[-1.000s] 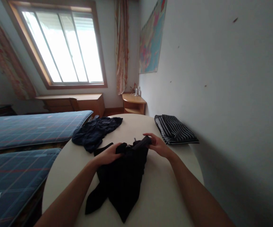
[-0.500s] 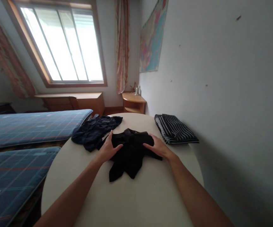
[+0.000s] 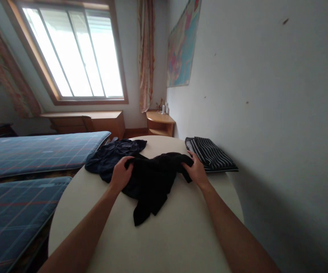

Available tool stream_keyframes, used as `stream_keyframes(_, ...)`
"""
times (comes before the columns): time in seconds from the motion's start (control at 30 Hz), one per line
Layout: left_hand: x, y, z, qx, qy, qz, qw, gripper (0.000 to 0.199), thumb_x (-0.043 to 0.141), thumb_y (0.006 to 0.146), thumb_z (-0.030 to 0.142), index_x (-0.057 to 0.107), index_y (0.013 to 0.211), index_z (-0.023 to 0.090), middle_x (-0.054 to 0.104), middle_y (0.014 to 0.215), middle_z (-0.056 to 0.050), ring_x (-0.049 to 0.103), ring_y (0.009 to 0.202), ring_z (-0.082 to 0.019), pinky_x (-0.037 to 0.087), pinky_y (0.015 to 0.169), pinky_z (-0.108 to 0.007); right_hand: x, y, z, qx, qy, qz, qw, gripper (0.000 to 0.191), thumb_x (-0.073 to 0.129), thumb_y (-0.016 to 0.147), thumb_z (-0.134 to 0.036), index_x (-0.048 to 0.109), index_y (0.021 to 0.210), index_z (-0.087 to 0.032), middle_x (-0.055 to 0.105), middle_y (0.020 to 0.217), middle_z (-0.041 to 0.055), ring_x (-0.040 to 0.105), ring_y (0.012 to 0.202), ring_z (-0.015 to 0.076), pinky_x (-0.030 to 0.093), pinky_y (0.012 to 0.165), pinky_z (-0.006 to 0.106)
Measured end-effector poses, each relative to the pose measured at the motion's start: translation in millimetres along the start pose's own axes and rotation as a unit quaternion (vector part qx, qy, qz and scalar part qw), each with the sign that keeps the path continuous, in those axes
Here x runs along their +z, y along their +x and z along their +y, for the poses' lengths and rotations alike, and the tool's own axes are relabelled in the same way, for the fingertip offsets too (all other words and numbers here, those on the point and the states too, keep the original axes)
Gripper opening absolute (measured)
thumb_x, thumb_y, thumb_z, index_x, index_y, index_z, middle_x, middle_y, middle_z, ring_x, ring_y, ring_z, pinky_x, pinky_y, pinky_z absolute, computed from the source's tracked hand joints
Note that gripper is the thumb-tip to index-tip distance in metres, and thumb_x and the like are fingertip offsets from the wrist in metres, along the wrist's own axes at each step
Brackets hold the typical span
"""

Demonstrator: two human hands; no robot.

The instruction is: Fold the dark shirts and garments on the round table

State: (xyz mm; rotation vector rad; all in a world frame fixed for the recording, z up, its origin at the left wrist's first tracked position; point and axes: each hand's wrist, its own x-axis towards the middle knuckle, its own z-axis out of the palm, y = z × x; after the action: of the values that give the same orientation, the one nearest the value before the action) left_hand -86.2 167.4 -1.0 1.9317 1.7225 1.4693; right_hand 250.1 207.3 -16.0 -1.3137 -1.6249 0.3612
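A black garment (image 3: pixel 152 178) lies crumpled on the round pale table (image 3: pixel 164 242), its far edge lifted between my hands. My left hand (image 3: pixel 122 173) is closed on the garment's left part. On the other side, my right hand (image 3: pixel 196 170) pinches its right part, with a short piece hanging below the fingers. Behind my left hand is a dark navy garment (image 3: pixel 104 157), loosely bunched. Just beyond my right hand sits a folded black-and-white striped cloth (image 3: pixel 215 155).
Two mattresses with blue plaid covers (image 3: pixel 39 151) are at the left. Farther back stand a wooden desk (image 3: pixel 107 120) under the window and a small corner shelf (image 3: pixel 161 119) with bottles. A white wall (image 3: pixel 280 132) runs along the right.
Both hands have gone from open over the black garment to closed on it. Its upper part is now raised and bunched, and its lower points have shifted.
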Motion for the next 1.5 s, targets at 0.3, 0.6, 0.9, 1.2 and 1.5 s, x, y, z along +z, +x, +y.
stream_keyframes(0.3, 0.5, -6.0, 6.0, -0.011, 0.103, 0.000, 0.995, 0.032, 0.052, 0.090, 0.039, 0.064, 0.114, 0.021, 0.061, 0.117, -0.008, 0.065, 0.085, -0.019, 0.053, 0.085, -0.035, 12.6, -2.7, 4.4, -0.127, -0.114, -0.004, 0.985, 0.055, 0.062, 0.083, -0.048, 0.056, 0.129, -0.019, 0.043, 0.148, 0.0154, 0.035, 0.140, 0.0302, 0.028, 0.116, 0.051)
stream_keyframes(0.6, -0.7, -26.8, 29.3, 0.114, 0.097, -0.338, 0.929, 0.043, 0.066, 0.082, 0.044, 0.061, 0.120, 0.024, 0.064, 0.116, -0.007, 0.060, 0.108, -0.025, 0.047, 0.095, -0.036, 8.3, -11.1, 4.4, -0.132, -0.141, -0.198, 0.961, 0.055, 0.073, 0.074, -0.031, 0.059, 0.126, -0.022, 0.056, 0.137, 0.0124, 0.048, 0.131, 0.0293, 0.034, 0.112, 0.046)
stream_keyframes(0.9, -7.8, -28.6, 36.5, 0.126, 0.005, -0.443, 0.888, 0.021, 0.078, 0.071, 0.031, 0.076, 0.092, 0.028, 0.051, 0.142, -0.006, 0.049, 0.130, -0.029, 0.037, 0.111, -0.042, 0.1, -6.7, -2.3, -0.104, -0.123, -0.139, 0.977, 0.018, 0.063, 0.078, -0.019, 0.061, 0.095, -0.021, 0.066, 0.104, 0.0056, 0.061, 0.101, 0.0216, 0.044, 0.094, 0.037)
stream_keyframes(1.2, -8.2, -25.1, 41.8, 0.165, 0.005, -0.403, 0.900, 0.012, 0.060, 0.086, 0.026, 0.071, 0.084, 0.024, 0.061, 0.132, -0.006, 0.057, 0.119, -0.023, 0.042, 0.104, -0.036, -11.2, -0.8, -11.5, -0.024, -0.184, 0.011, 0.983, 0.011, 0.059, 0.083, -0.027, 0.069, 0.084, -0.022, 0.067, 0.078, 0.0043, 0.063, 0.074, 0.0208, 0.047, 0.073, 0.031)
stream_keyframes(1.5, -25.2, 9.1, 0.6, -0.079, 0.115, 0.090, 0.986, 0.019, 0.048, 0.089, 0.034, 0.061, 0.094, 0.021, 0.069, 0.088, -0.006, 0.064, 0.073, -0.021, 0.048, 0.075, -0.032, -7.6, 1.2, -4.3, 0.053, -0.073, 0.069, 0.994, 0.021, 0.050, 0.087, -0.031, 0.061, 0.103, -0.021, 0.072, 0.088, 0.0084, 0.070, 0.082, 0.0244, 0.052, 0.077, 0.036)
